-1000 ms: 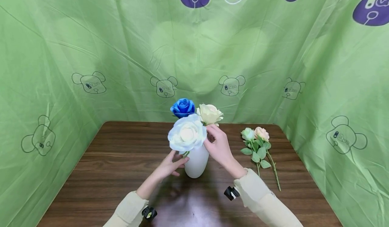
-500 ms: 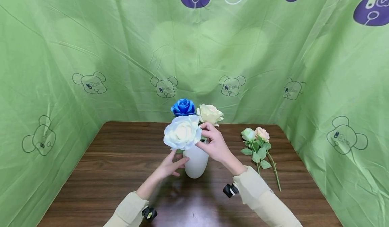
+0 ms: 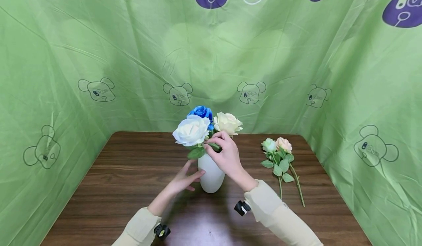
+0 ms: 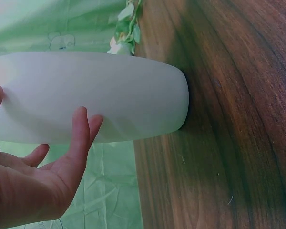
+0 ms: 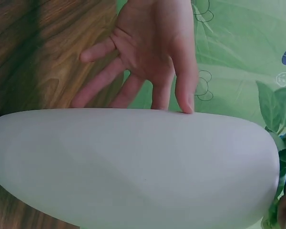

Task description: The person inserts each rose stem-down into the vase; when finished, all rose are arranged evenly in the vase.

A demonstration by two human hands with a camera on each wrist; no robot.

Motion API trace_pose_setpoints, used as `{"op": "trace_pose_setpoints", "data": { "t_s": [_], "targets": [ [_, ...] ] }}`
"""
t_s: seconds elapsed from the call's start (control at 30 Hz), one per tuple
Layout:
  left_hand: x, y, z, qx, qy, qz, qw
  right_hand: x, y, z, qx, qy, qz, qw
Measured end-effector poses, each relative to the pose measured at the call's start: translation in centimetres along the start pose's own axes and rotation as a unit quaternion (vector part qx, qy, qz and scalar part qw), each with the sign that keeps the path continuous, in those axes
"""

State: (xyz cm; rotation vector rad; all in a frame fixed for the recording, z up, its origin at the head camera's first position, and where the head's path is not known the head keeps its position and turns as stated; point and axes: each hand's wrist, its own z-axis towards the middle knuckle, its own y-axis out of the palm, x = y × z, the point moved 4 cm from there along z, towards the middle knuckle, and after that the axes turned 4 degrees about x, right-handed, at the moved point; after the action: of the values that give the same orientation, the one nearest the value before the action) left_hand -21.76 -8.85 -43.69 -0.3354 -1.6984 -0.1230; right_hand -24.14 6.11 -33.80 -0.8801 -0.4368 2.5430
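Observation:
Near the table's middle stands a white vase [image 3: 211,174] with a blue rose [image 3: 202,112] and a cream rose [image 3: 227,123] in it. My right hand [image 3: 225,154] pinches the stem of a pale blue-white rose [image 3: 192,130] just below its bloom, over the vase mouth. That rose leans left, and its lower stem is hidden. On the vase's left side rests my left hand [image 3: 182,178], its fingers spread and fairly straight. The left wrist view has this hand [image 4: 47,176] against the vase wall [image 4: 109,95]; in the right wrist view its thumb [image 5: 183,90] touches the vase.
To the right, a pale green rose [image 3: 269,145] and a peach rose [image 3: 284,144] lie on the brown wooden table [image 3: 132,172], their leafy stems pointing toward me. Green printed cloth [image 3: 211,63] hangs behind the table and along both sides.
The pale blue-white rose has moved left and up, its bloom tipping away and green leaves now showing. My right hand moved left with it. The left hand has stayed on the vase.

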Motion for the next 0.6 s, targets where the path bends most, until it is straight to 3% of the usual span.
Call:
{"op": "trace_pose_setpoints", "data": {
  "t_s": [0.3,0.6],
  "targets": [
    [0.11,0.04,-0.01,-0.002,0.004,-0.003,1.0,0.25,-0.04,-0.36,0.0,0.02,-0.06,0.998],
    [-0.07,0.06,0.07,0.0,0.003,-0.001,1.0,0.64,-0.18,-0.63,-0.007,0.043,-0.02,0.999]
  ]
}}
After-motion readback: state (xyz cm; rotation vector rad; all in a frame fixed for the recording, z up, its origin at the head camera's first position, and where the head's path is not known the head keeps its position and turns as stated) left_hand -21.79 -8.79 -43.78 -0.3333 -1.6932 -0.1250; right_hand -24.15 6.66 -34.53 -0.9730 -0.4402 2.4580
